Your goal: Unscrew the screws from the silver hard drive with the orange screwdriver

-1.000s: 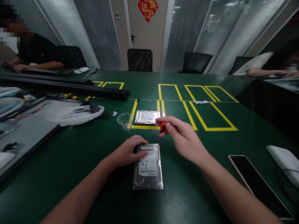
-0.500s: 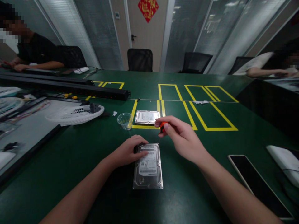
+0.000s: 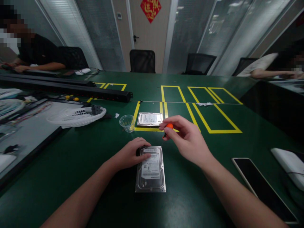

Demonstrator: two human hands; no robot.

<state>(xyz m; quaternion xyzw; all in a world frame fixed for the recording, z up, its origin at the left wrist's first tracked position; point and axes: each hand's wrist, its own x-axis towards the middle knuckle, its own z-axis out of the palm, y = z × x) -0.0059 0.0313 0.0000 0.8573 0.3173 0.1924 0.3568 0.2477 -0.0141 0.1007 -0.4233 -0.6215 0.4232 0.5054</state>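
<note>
Hard drive (image 3: pixel 152 177) lies under the left hand (image 3: pixel 133 153).

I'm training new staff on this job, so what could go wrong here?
The screwdriver in the right hand meets the near hard drive at a corner, so it might slip. The left hand, holding that drive, could get poked if it skids leftward.
</note>
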